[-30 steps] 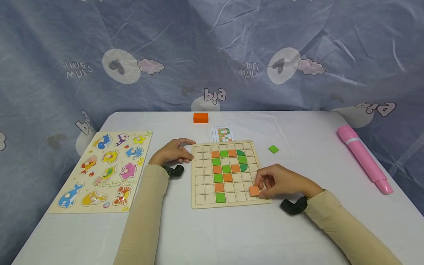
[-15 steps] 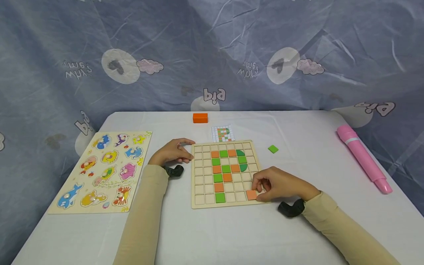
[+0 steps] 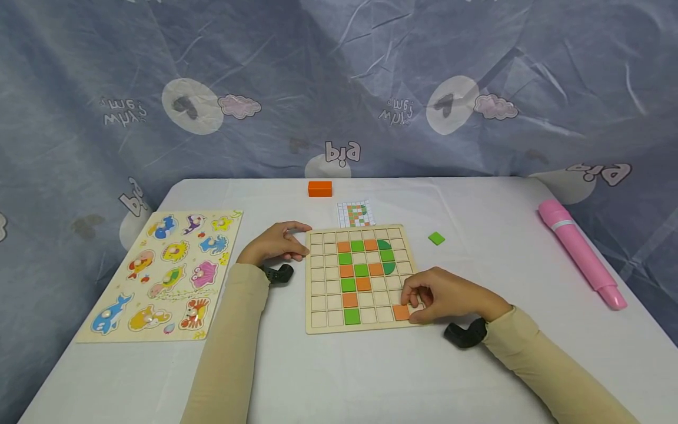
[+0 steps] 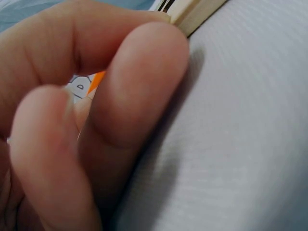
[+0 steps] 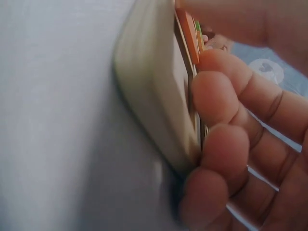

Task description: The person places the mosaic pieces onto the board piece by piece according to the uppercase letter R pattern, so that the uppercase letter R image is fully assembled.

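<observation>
A square wooden grid board [image 3: 320, 303] lies on the table, with orange and green tiles set in a P shape. My left hand [image 3: 275, 241] rests at the board's left edge, fingertips touching it; the left wrist view shows a finger against the board's corner [image 4: 197, 17]. At the board's bottom row, my right hand [image 3: 447, 294] pinches an orange square tile [image 3: 401, 312] between thumb and index finger. In the right wrist view the tile [image 5: 188, 38] lies low at the grid, its seating partly hidden, while the other fingers curl by the board's rim.
A pattern card [image 3: 356, 214] lies behind the board, with an orange block [image 3: 320, 189] farther back. One loose green tile [image 3: 436, 238] sits to the right. An animal puzzle board [image 3: 159, 277] occupies the left side. A pink cylinder [image 3: 582, 253] lies at the far right.
My right hand has moved slightly left and toward me, bringing the orange tile from above the board down to its bottom row. The left hand stays at the edge.
</observation>
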`<state>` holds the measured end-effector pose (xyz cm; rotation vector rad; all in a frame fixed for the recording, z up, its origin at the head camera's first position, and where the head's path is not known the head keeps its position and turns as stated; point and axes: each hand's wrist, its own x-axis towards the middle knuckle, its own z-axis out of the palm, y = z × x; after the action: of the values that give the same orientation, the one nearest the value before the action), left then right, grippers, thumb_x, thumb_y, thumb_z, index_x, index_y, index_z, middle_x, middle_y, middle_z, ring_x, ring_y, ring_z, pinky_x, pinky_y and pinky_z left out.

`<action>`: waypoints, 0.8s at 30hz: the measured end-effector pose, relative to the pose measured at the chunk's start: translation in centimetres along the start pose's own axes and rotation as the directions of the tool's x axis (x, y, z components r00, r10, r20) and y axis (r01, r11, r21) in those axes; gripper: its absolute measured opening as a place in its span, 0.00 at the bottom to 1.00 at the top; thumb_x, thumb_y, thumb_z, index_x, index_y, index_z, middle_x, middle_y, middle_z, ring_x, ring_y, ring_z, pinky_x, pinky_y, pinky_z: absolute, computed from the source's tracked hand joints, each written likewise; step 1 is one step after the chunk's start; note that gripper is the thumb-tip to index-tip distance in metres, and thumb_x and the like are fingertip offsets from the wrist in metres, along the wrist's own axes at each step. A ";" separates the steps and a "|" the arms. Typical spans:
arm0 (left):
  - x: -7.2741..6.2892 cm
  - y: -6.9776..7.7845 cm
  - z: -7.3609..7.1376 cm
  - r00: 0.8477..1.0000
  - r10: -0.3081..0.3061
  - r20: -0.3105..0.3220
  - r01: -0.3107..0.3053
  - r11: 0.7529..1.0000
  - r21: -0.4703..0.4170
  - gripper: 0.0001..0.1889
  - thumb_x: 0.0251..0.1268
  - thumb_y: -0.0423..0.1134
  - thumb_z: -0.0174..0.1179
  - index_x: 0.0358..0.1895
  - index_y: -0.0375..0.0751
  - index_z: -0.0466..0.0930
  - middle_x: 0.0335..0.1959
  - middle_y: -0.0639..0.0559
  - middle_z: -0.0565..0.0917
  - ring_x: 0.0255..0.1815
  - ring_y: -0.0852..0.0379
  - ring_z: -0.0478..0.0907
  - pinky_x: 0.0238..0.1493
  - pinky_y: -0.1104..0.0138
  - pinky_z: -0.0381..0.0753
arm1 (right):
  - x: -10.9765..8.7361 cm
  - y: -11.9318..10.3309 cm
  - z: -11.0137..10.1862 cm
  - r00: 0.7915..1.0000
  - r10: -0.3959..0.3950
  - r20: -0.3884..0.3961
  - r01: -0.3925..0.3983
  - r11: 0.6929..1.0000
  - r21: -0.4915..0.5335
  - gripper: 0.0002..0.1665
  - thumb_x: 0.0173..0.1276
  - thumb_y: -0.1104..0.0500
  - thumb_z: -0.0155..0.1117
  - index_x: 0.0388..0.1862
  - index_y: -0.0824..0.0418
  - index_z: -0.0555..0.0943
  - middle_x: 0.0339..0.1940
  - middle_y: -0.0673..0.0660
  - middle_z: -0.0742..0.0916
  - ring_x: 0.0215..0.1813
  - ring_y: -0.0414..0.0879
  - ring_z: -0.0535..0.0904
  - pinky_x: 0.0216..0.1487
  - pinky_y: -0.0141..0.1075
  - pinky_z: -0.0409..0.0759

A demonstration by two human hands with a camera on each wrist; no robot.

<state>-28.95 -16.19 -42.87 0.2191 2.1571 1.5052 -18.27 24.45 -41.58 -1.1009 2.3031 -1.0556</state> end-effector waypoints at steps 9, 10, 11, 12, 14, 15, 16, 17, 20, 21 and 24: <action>0.0 -0.1 0.0 1.000 0.014 0.005 -0.014 1.000 0.016 0.38 0.66 0.27 0.73 0.79 0.38 0.71 0.26 0.51 0.87 0.22 0.64 0.84 0.24 0.76 0.74 | -0.4 1.2 -1.2 0.997 -0.006 -0.082 0.016 0.991 0.131 0.10 0.68 0.70 0.76 0.47 0.66 0.87 0.31 0.50 0.82 0.30 0.37 0.72 0.30 0.29 0.72; 0.0 -0.2 -0.1 1.000 0.014 0.007 -0.014 1.000 0.015 0.38 0.66 0.27 0.73 0.79 0.38 0.71 0.26 0.51 0.87 0.22 0.64 0.84 0.24 0.76 0.75 | -0.4 1.4 -1.3 0.995 -0.003 -0.101 0.016 0.991 0.131 0.10 0.69 0.70 0.75 0.48 0.67 0.87 0.31 0.50 0.82 0.30 0.37 0.72 0.31 0.29 0.72; 0.1 -0.2 -0.1 1.000 0.012 0.005 -0.012 1.000 0.014 0.38 0.66 0.27 0.73 0.79 0.38 0.71 0.26 0.51 0.87 0.22 0.64 0.84 0.24 0.76 0.75 | -0.5 1.6 -1.5 0.993 0.000 -0.121 0.016 0.991 0.131 0.10 0.69 0.71 0.75 0.48 0.67 0.87 0.32 0.49 0.83 0.31 0.38 0.73 0.32 0.29 0.73; 0.1 -0.3 -0.1 1.000 0.013 0.004 -0.013 1.000 0.015 0.37 0.66 0.27 0.73 0.79 0.38 0.71 0.26 0.51 0.87 0.22 0.64 0.84 0.24 0.76 0.75 | -0.6 1.8 -1.7 0.990 0.007 -0.142 0.012 0.991 0.130 0.10 0.70 0.71 0.75 0.49 0.68 0.87 0.32 0.49 0.84 0.31 0.38 0.74 0.32 0.28 0.74; 0.1 -0.3 -0.1 1.000 0.016 0.005 -0.017 1.000 0.023 0.38 0.66 0.27 0.73 0.79 0.38 0.71 0.26 0.52 0.87 0.23 0.64 0.84 0.25 0.76 0.75 | -0.7 2.1 -2.0 0.982 0.005 -0.186 0.020 0.991 0.130 0.11 0.70 0.73 0.73 0.50 0.70 0.87 0.33 0.50 0.86 0.32 0.38 0.76 0.33 0.28 0.76; 0.1 -0.3 -0.1 1.000 0.018 0.006 -0.018 0.999 0.027 0.38 0.66 0.28 0.73 0.79 0.37 0.71 0.26 0.52 0.87 0.23 0.64 0.84 0.25 0.76 0.75 | -0.8 2.3 -2.1 0.978 0.006 -0.209 0.022 0.991 0.132 0.11 0.70 0.73 0.73 0.50 0.70 0.87 0.34 0.50 0.87 0.33 0.38 0.77 0.34 0.28 0.76; 0.1 -0.2 -0.1 1.000 0.015 0.004 -0.015 1.000 0.024 0.38 0.66 0.27 0.73 0.79 0.37 0.71 0.26 0.52 0.87 0.23 0.64 0.84 0.25 0.76 0.75 | -0.9 2.5 -2.2 0.973 0.004 -0.229 0.027 0.991 0.134 0.11 0.70 0.74 0.71 0.50 0.71 0.86 0.34 0.51 0.88 0.33 0.38 0.78 0.34 0.28 0.77; 0.0 -0.2 0.0 1.000 0.015 0.004 -0.015 1.000 0.023 0.38 0.66 0.27 0.73 0.79 0.37 0.71 0.26 0.52 0.87 0.23 0.64 0.84 0.25 0.76 0.75 | -1.0 2.7 -2.3 0.968 0.003 -0.250 0.032 0.990 0.137 0.11 0.71 0.75 0.70 0.50 0.72 0.86 0.35 0.52 0.88 0.34 0.38 0.80 0.35 0.28 0.78; 0.0 -0.1 0.0 1.000 0.005 0.000 -0.005 1.000 0.016 0.38 0.66 0.27 0.73 0.79 0.38 0.71 0.26 0.51 0.87 0.22 0.64 0.83 0.24 0.77 0.74 | -1.3 3.2 -2.6 0.952 0.010 -0.307 0.041 0.987 0.158 0.11 0.71 0.77 0.68 0.51 0.75 0.84 0.35 0.52 0.88 0.35 0.38 0.82 0.36 0.28 0.80; 0.0 -0.1 0.0 1.000 0.000 -0.003 0.000 1.000 0.013 0.38 0.65 0.27 0.73 0.79 0.39 0.72 0.26 0.51 0.87 0.22 0.64 0.83 0.23 0.77 0.74 | -1.4 3.4 -2.7 0.946 0.017 -0.325 0.038 0.986 0.163 0.11 0.71 0.77 0.67 0.52 0.76 0.84 0.36 0.51 0.88 0.35 0.38 0.82 0.36 0.27 0.80; 0.0 0.0 0.0 1.000 -0.003 -0.004 0.003 1.000 0.015 0.38 0.65 0.27 0.73 0.79 0.39 0.72 0.26 0.51 0.87 0.21 0.65 0.83 0.23 0.77 0.74 | -1.7 3.9 -3.0 0.925 0.049 -0.376 0.024 0.982 0.185 0.12 0.72 0.77 0.67 0.53 0.79 0.82 0.36 0.49 0.87 0.34 0.39 0.81 0.35 0.28 0.80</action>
<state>-28.97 -16.18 -42.89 0.2175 2.1715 1.4893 -20.99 28.77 -42.55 -0.8656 2.4247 -1.5619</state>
